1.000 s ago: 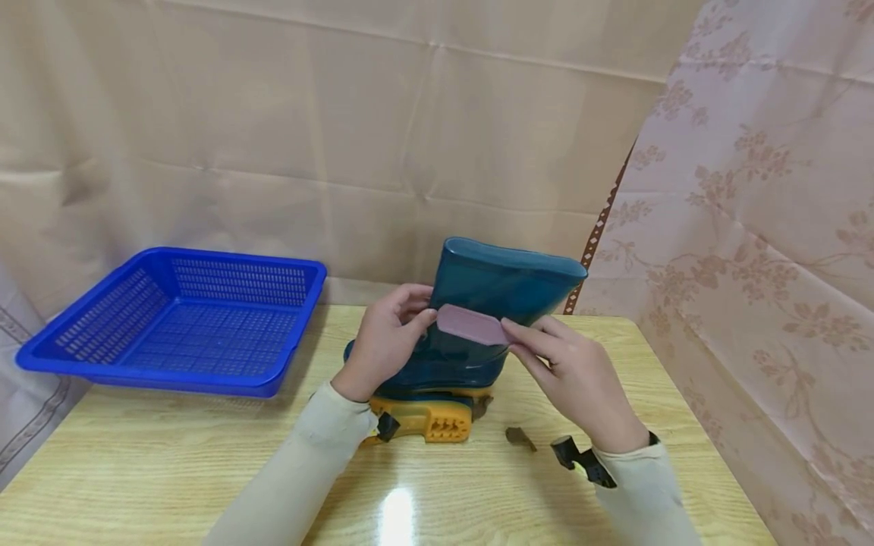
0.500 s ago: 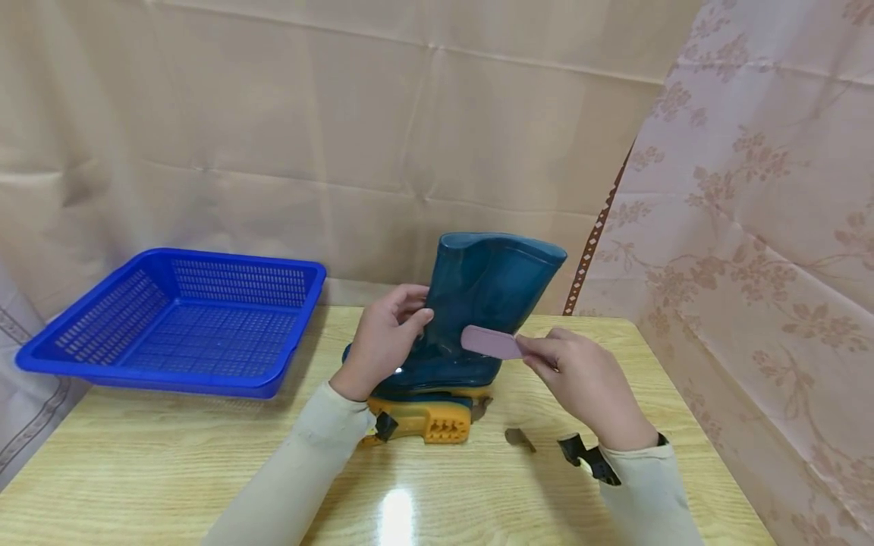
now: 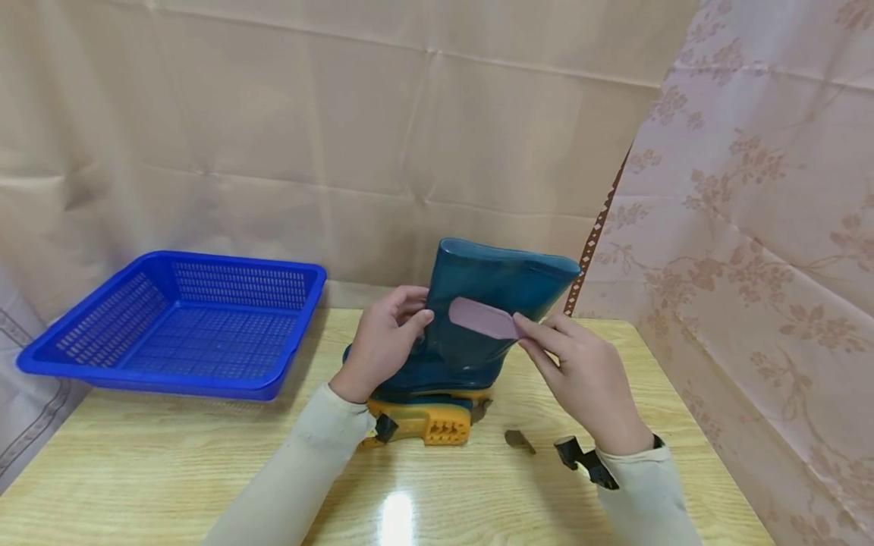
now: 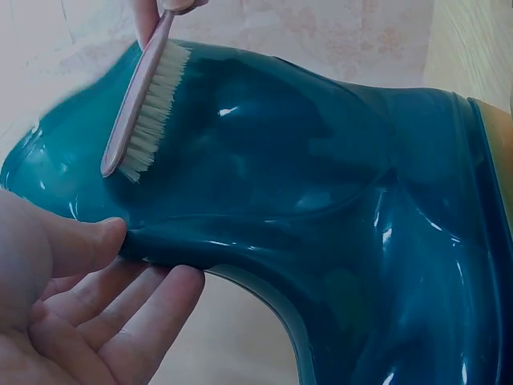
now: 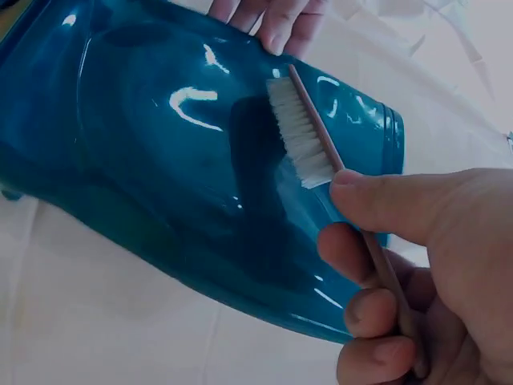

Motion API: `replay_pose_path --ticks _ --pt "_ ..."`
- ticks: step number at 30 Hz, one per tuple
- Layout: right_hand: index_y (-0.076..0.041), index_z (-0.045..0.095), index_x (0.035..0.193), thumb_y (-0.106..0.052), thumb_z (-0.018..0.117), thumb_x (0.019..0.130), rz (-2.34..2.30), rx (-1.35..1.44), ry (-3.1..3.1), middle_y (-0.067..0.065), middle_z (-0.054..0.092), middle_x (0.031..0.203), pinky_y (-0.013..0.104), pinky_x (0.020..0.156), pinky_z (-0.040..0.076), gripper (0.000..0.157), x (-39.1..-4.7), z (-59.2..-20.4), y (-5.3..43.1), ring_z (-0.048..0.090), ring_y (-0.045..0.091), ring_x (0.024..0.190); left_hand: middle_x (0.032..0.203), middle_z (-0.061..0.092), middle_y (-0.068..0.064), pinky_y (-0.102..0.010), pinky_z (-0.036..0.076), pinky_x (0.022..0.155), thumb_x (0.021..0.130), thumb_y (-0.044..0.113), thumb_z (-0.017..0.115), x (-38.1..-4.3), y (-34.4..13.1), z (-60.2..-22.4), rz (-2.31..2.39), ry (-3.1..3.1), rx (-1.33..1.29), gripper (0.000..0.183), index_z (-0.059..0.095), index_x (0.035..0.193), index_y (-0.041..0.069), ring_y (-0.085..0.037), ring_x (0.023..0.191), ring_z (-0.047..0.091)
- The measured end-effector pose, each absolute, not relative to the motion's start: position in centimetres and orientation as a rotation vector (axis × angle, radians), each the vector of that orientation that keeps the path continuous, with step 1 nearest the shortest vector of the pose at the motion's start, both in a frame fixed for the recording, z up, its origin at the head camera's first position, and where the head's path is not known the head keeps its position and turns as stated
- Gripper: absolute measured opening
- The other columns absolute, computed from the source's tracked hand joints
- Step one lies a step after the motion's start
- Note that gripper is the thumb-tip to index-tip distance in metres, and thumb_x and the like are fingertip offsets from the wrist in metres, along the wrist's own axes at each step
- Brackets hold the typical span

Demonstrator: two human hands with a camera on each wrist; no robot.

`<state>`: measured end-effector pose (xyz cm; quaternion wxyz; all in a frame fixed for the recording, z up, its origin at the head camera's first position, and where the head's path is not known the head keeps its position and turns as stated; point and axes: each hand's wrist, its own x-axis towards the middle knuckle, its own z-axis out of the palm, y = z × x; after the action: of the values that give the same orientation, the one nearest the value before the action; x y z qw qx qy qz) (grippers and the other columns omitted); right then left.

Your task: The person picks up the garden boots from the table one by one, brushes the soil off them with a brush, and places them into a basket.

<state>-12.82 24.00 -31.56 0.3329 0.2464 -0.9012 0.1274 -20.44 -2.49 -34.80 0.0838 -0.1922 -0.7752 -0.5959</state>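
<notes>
Btwn L hand (image 3: 387,337) & R hand (image 3: 582,371), boot (image 3: 464,353) stands w/ shaft (image 3: 501,278) leaning R. L hand pinches the shaft's L edge, nearer boot; R hand grips brush (image 3: 481,317) by its handle (image 5: 383,265), long axis slanting across shaft, bristles (image 5: 296,132) facing it.

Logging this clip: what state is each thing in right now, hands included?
Teal boot: shaft up, leaning toward the right, held.
Second boot: on its side, sole facing the head camera, mostly hidden.
Brush: gripped, bristles facing the teal boot's shaft.
Left hand: holding the shaft's edge.
Right hand: gripping the brush's handle.
Blue basket: upright, open-topped.
Brown scrap: lying loose on the table.
</notes>
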Motion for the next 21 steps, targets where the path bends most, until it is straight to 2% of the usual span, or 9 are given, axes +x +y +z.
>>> replay_pose_path --ticks 10,16,21 --pt "-0.017 0.080 0.119 -0.014 0.078 0.093 0.308 0.529 -2.798 -0.008 0.063 0.077 0.025 0.050 0.035 0.025 -12.65 -31.69 24.18 0.042 0.007 0.057 0.121 0.073 -0.008 -0.038 0.062 0.083 0.103 0.012 0.065 -20.31 -2.41 -34.65 -1.748 -2.342 -0.542 0.031 0.065 0.134 0.010 -0.020 0.096 0.072" --pt "-0.016 0.079 0.120 -0.013 0.076 0.095 0.378 0.560 -2.930 -0.010 0.068 0.081 0.025 0.055 0.043 0.025 -12.77 -31.69 24.27 0.049 0.004 0.062 0.122 0.073 -0.008 -0.036 0.062 0.083 0.103 0.012 0.064 -20.35 -2.48 -34.69 -1.749 -2.343 -0.544 0.031 0.064 0.134 0.010 -0.020 0.096 0.072" --pt "-0.018 0.078 0.122 -0.015 0.076 0.095 0.396 0.661 -2.743 -0.011 0.062 0.080 0.023 0.053 0.040 0.027 -12.73 -31.81 24.00 0.045 0.003 0.061 0.120 0.073 -0.008 -0.037 0.062 0.083 0.103 0.012 0.064 -20.38 -2.55 -34.70 -1.777 -2.321 -0.557 0.031 0.064 0.134 0.009 -0.020 0.096 0.072"
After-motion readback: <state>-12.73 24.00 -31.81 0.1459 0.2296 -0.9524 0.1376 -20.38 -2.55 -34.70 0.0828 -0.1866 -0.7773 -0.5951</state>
